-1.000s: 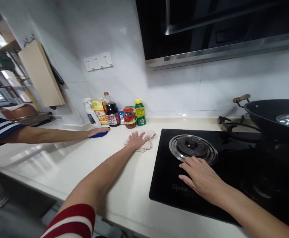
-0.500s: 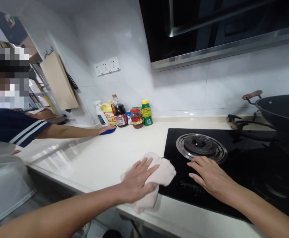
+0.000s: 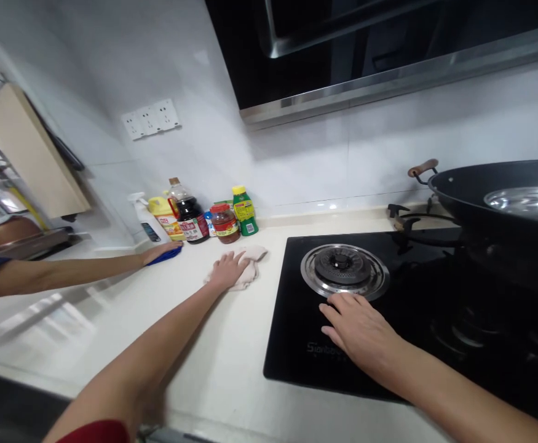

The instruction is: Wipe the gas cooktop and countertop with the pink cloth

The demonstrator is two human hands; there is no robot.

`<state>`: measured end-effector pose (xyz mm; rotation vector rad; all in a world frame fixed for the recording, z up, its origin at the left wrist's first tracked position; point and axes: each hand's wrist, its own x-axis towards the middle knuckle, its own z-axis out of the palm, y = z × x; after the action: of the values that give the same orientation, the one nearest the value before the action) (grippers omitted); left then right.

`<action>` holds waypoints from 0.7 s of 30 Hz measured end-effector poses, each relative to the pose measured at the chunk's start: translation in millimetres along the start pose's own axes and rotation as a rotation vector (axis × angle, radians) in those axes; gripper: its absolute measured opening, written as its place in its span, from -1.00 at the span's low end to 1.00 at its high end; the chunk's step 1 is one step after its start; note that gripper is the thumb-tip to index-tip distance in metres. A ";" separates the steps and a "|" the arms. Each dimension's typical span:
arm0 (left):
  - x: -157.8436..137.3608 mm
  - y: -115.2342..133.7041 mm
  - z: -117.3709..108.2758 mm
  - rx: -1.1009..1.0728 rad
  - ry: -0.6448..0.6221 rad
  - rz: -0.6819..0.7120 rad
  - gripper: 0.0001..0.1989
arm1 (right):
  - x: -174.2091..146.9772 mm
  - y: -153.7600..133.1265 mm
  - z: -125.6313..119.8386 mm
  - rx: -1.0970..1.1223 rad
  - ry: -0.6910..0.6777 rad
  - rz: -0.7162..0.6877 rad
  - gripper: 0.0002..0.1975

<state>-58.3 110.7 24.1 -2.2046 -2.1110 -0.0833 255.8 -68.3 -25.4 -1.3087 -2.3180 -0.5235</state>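
My left hand (image 3: pixel 226 271) presses a pale pinkish cloth (image 3: pixel 251 253) against the white countertop (image 3: pixel 213 351), left of the cooktop. Its fingers bend over the bunched cloth, and part of the cloth is hidden beneath the palm. Just in front of the near burner (image 3: pixel 342 271), my right hand (image 3: pixel 361 329) is over the black glass cooktop (image 3: pixel 291 344). Its fingers are loosely bent and apart, holding nothing. Whether it touches the glass I cannot tell.
Another person's hand (image 3: pixel 158 251) rests on a blue cloth (image 3: pixel 165 255) at the left. By the wall stand a spray bottle (image 3: pixel 147 218), a dark sauce bottle (image 3: pixel 190 215), a red-lidded jar (image 3: pixel 225 224) and a green bottle (image 3: pixel 245 212). A wok (image 3: pixel 462 191) sits right; a range hood (image 3: pixel 342 92) overhangs.
My left hand has slid the cloth away from the counter's front edge toward the bottles. My right hand stays near the burner. The view has turned right, leaving mainly the other person's arm visible.
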 end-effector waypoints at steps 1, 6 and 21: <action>14.6 12.3 0.9 -0.010 0.004 0.018 -0.59 | 0.4 -0.1 -0.8 0.000 -0.007 0.004 -0.87; 58.0 82.2 10.5 -0.113 0.030 0.107 -0.57 | 1.2 0.5 -4.4 0.039 -0.051 0.018 -0.86; -61.3 120.1 -4.7 -0.222 -0.183 0.451 -0.36 | 13.2 -12.9 -28.2 0.319 0.083 0.041 -0.73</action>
<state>59.1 44.2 19.6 -2.8638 -1.6924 -0.0907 243.4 -79.8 3.8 -1.1553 -2.1919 -0.1797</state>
